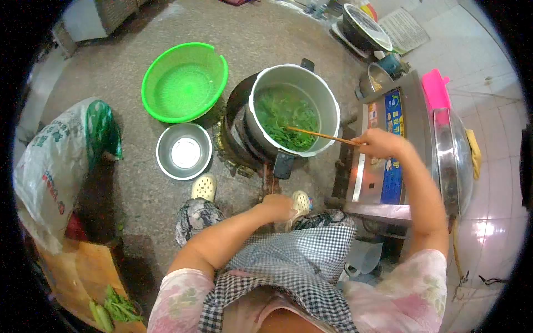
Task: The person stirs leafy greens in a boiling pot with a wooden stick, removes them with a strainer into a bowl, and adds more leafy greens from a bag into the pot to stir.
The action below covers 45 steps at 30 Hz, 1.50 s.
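My right hand (380, 143) is closed around the ends of wooden chopsticks (322, 135). Their tips reach over the rim of a large silver pot (334, 105) and touch leafy greens (302, 116) lying in liquid. The pot has black handles and rests on a dark round stove (240, 125). My left hand (277, 207) is low in front of the pot, below its near handle (283, 165), with the fingers curled. Whatever those fingers may hold is hidden; a thin brownish shape shows just above them.
Left of the stove are a green plastic basket (223, 91) and a metal bowl (161, 158) on the floor. A steel appliance (361, 188) stands at the right. Cucumber-like vegetables (101, 316) and greens (119, 306) lie on a wooden board (91, 266), beside a plastic sack (55, 166).
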Tool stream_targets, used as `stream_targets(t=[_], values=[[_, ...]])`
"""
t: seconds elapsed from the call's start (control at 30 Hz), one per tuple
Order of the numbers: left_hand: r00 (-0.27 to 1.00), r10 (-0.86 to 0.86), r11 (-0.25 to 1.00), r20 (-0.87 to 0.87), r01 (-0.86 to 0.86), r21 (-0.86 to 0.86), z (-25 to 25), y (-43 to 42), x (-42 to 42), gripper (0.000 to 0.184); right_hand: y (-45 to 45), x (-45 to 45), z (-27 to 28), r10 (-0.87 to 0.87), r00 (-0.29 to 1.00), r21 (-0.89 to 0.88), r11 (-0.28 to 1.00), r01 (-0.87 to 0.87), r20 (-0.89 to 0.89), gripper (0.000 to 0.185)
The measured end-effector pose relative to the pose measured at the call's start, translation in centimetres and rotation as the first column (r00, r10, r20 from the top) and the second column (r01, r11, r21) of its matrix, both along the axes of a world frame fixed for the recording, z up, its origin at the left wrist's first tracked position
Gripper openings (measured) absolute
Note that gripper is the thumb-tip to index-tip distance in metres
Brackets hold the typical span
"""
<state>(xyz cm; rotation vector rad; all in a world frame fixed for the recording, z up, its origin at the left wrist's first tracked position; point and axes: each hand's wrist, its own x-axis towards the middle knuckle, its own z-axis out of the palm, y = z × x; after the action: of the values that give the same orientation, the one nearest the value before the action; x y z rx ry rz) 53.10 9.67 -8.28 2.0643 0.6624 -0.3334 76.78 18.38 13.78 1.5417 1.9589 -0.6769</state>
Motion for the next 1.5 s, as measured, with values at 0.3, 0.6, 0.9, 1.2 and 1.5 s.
stream_targets(t=[0.3,0.6,0.9,1.2,1.5], values=[[0.231,0.874,-0.244,-0.426,-0.55,-0.799,-3.3,1.8,1.5,0.03,2.7,-4.2,-6.2,-0.109,0.989,-0.267,0.955,0.131,0.097,0.029],[0.213,0.869,-0.334,-0.447,-0.414,-0.847,-3.4,3.4,0.7,0.05,-5.7,-2.7,-11.9,-0.135,0.989,0.263,0.954,0.144,-0.056,0.027],[0.152,0.872,-0.359,-0.465,-0.447,-0.819,-3.0,3.0,1.0,0.044,-8.2,-4.5,-17.1,-0.429,0.847,0.456,0.715,0.531,-0.313,0.036],[0.235,0.877,-0.316,-0.418,-0.373,-0.872,-2.4,2.6,1.1,0.04,-1.0,-3.2,-20.1,-0.589,0.554,0.291,0.485,0.825,-0.589,0.026],[0.198,0.848,-0.459,-0.491,-0.189,-0.868,-3.2,2.3,1.7,0.055,3.7,-3.3,-16.9,-0.429,0.902,0.335,0.857,0.391,0.044,0.022]])
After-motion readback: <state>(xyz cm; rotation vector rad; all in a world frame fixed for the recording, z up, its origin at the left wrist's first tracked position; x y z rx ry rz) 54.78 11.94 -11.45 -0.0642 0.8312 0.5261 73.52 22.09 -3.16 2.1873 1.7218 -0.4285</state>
